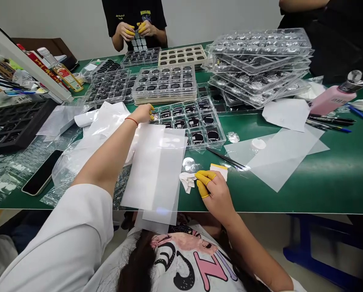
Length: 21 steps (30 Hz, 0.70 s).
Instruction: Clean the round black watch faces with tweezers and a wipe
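My left hand [141,114], with a red string bracelet and yellow finger cots, grips the near corner of a clear plastic tray [210,140] holding dark round lenses. My right hand [214,194] rests lower on the green mat [291,190], its yellow-cotted fingertips pressed into a crumpled white cloth [186,181]. Beside those fingers lie a small yellow-and-white pad [219,170] and black tweezers [225,157]. Translucent white sheets [154,168] lie between my hands.
Stacked clear trays [257,67] rise at the back right, beside a pink pump bottle [333,99]. More lens trays [165,85] fill the middle. A phone [41,172] lies at the left. Across the table, a co-worker's gloved hands [135,32] hold a small clear tray piece.
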Tool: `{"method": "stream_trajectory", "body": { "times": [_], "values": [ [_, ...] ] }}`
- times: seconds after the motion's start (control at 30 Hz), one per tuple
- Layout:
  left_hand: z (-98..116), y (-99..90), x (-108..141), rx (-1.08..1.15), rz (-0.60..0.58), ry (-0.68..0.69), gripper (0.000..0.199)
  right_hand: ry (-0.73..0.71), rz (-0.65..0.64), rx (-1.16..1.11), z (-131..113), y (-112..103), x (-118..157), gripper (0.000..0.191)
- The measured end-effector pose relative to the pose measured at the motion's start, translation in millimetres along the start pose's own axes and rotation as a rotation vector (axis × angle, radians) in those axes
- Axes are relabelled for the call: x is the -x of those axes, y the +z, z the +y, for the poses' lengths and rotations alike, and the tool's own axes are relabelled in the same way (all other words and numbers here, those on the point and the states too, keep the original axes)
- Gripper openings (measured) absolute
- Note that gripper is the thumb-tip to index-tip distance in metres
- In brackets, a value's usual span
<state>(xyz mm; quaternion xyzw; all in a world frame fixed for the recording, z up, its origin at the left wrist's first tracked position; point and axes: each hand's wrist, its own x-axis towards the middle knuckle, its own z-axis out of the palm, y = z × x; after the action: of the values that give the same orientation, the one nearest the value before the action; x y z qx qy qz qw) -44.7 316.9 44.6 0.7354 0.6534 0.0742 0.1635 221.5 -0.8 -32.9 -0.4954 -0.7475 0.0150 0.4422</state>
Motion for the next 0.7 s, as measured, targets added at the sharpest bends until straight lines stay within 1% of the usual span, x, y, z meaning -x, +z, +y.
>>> {"method": "stream_trajectory", "body": {
  "times": [0.1, 0.2, 0.3, 0.37, 0.4, 0.47, 0.53, 0.57, 0.6, 0.67, 0.7],
  "values": [
    [0, -2.4, -3, 0.022, -0.024, -0.005, 0.03, 0.011, 0.011, 0.001, 0, 0, -1, 0.016],
    [1, -4.4, -2, 0.058, -0.007, 0.004, 0.027, 0.022, 0.022, 0.008, 0, 0, -1, 0.017],
    [4, -9.3, 8, 0.087, 0.072, 0.045, 0.02, 0.034, 0.03, 0.009, 2, 1, -1, 0.018],
    [13, -14.3, 26, 0.103, 0.151, 0.088, 0.021, 0.043, 0.05, -0.016, 4, 0, -1, 0.019],
    [19, -16.4, 40, 0.114, 0.189, 0.129, 0.023, 0.052, 0.068, -0.045, 4, -1, -2, 0.019],
    [35, -17.9, 77, 0.151, 0.236, 0.279, 0.024, 0.113, 0.092, -0.146, 2, -4, -5, 0.019],
    [49, -13.5, 126, 0.206, 0.236, 0.63, 0.016, 0.255, 0.058, -0.32, -4, -8, -10, 0.021],
    [55, -8.9, 151, 0.234, 0.201, 0.779, 0.014, 0.35, 0.015, -0.435, -9, -9, -13, 0.026],
    [59, -2.9, 176, 0.254, 0.148, 0.881, 0.012, 0.444, -0.039, -0.561, -15, -10, -17, 0.033],
    [60, 12.6, 218, 0.228, 0.087, 0.947, 0.011, 0.591, -0.168, -0.808, -27, -8, -24, 0.049],
    [58, 21.5, 235, 0.225, 0.081, 0.961, 0.012, 0.64, -0.23, -0.908, -33, -6, -27, 0.053]
  ]
}}
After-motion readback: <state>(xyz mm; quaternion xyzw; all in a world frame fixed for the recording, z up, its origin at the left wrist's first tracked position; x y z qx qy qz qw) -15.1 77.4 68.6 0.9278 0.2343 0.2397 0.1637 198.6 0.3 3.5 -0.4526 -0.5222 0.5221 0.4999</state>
